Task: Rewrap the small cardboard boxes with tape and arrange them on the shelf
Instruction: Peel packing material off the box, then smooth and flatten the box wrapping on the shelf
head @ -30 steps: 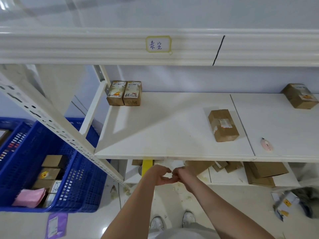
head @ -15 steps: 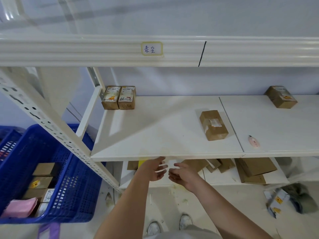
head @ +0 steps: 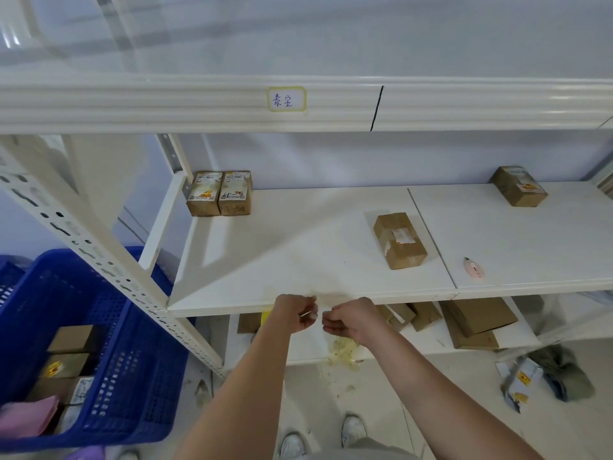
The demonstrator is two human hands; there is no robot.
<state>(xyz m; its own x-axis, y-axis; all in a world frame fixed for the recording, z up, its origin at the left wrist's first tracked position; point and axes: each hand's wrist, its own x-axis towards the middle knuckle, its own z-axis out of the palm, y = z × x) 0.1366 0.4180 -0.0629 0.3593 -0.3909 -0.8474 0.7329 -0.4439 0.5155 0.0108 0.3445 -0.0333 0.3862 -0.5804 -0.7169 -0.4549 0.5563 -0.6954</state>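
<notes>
My left hand (head: 294,313) and my right hand (head: 352,322) are close together just below the front edge of the white shelf (head: 292,260). Both have curled fingers and pinch a small clear tape piece (head: 312,314) between them. A small cardboard box (head: 399,240) with torn label remnants lies on the shelf beyond my right hand. Two labelled boxes (head: 219,194) stand side by side at the back left corner. Another box (head: 519,186) lies at the back right.
A small pink cutter (head: 475,268) lies on the right shelf board. A blue crate (head: 109,376) holding several small boxes stands on the floor at left. Flattened cardboard (head: 477,318) lies on the lower shelf. Scraps and litter (head: 544,376) lie on the floor at right.
My hands were pressed together lower down, then parted with looser fingers; now they are higher at the shelf edge, fingers curled again. The camera shifted slightly right.
</notes>
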